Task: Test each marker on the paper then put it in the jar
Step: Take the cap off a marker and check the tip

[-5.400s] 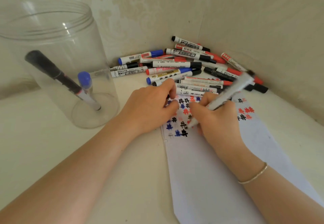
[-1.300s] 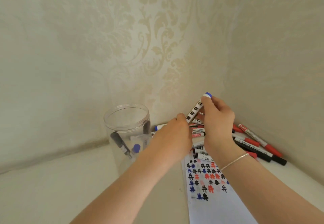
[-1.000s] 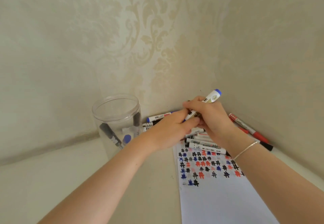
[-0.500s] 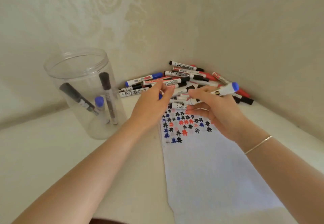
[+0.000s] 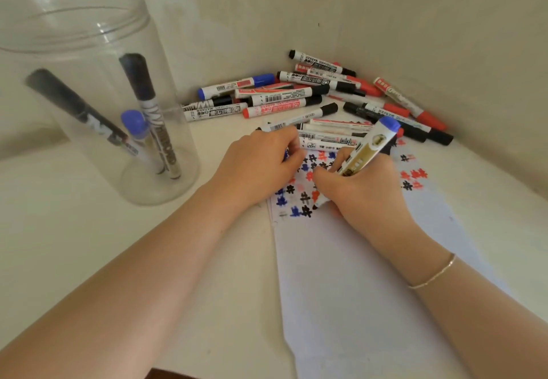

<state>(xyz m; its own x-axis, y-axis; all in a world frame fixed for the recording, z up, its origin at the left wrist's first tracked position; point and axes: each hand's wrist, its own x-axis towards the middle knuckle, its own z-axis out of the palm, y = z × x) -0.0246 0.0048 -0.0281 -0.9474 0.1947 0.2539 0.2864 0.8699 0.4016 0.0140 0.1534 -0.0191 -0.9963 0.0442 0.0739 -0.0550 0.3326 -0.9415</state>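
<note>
We see the right hand [image 5: 363, 191] with its grip curled round a white marker with a gold label and a blue end [image 5: 367, 148], fingers and thumb wrapped about the lower barrel; the marker's long axis runs from lower left to upper right of the frame, blue end up and away, lower end down at the sheet of white paper [image 5: 355, 275], though the tip itself is hidden behind the fingers; the left hand [image 5: 261, 165] lies just beside it, knuckles up and fingers curled under at the upper left corner of the paper; we cannot tell what those fingers pinch, only a speck of blue shows beneath them. The paper lies on the pale cream worktop [image 5: 89, 245], centre to lower right of the frame, its upper part covered with small black, blue and red hash marks [image 5: 293, 200]. At the upper left stands a tall clear plastic jar [image 5: 98, 37], upright and open at the top; inside lean three markers, two black-capped markers [image 5: 139, 82] slanting with caps up and one blue-capped marker [image 5: 135, 123] between them. In the corner at upper centre lies a loose pile of black, red and blue capped whiteboard markers [image 5: 311, 100], mostly flat, touching and crossing. A thin gold bracelet [image 5: 433, 275] circles the right wrist.
</note>
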